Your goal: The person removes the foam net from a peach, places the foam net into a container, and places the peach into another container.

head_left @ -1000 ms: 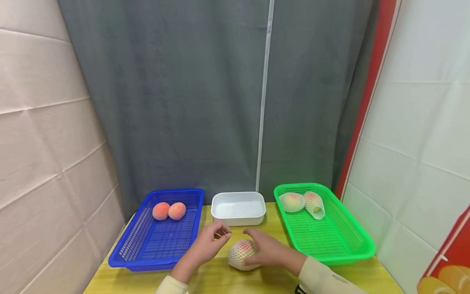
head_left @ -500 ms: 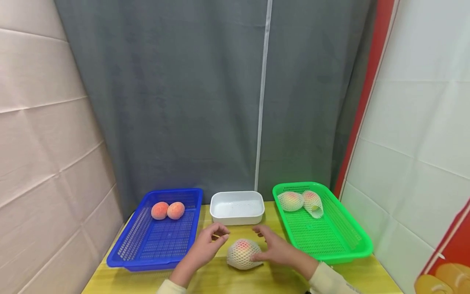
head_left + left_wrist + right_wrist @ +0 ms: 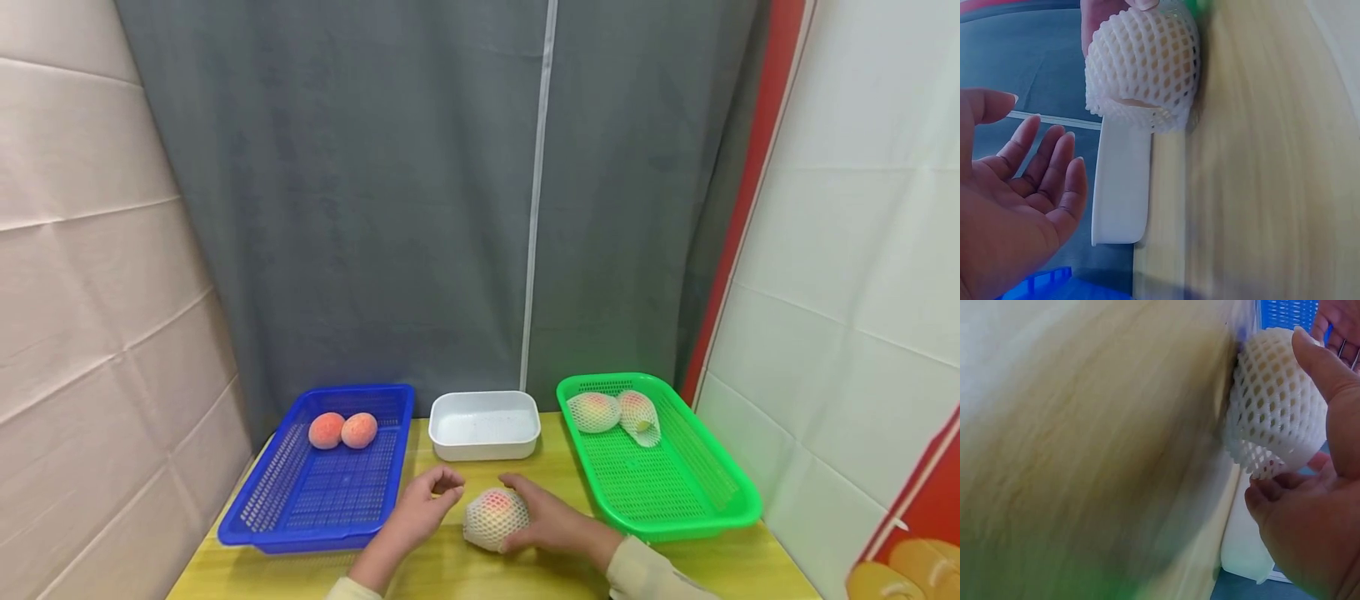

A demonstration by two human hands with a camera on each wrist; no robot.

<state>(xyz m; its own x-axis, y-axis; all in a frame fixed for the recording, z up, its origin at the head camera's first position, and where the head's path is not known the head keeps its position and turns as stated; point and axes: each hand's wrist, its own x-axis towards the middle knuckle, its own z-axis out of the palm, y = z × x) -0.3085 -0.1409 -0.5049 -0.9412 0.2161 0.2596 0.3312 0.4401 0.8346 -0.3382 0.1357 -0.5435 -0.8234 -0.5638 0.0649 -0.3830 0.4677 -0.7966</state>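
A peach in a white foam net (image 3: 495, 518) sits at the front middle of the table. My right hand (image 3: 551, 518) grips it from the right side; in the right wrist view the thumb (image 3: 1322, 362) lies on the foam net (image 3: 1279, 394) and the fingers curl by its end. To the left of the peach, my left hand (image 3: 422, 510) hovers with loosely bent fingers and holds nothing. Its palm (image 3: 1016, 206) faces the netted peach (image 3: 1144, 65) across a gap in the left wrist view.
Left stands a blue basket (image 3: 330, 533) with two bare peaches (image 3: 342, 430). On the right, a green basket (image 3: 712, 525) holds two netted fruits (image 3: 617, 413). Behind the hands is a white rectangular tub (image 3: 485, 451). A grey curtain (image 3: 375, 208) hangs behind the table.
Half a second ago the right hand had its fingers spread off the peach; now they have come back in around it. The left hand has dropped slightly lower.
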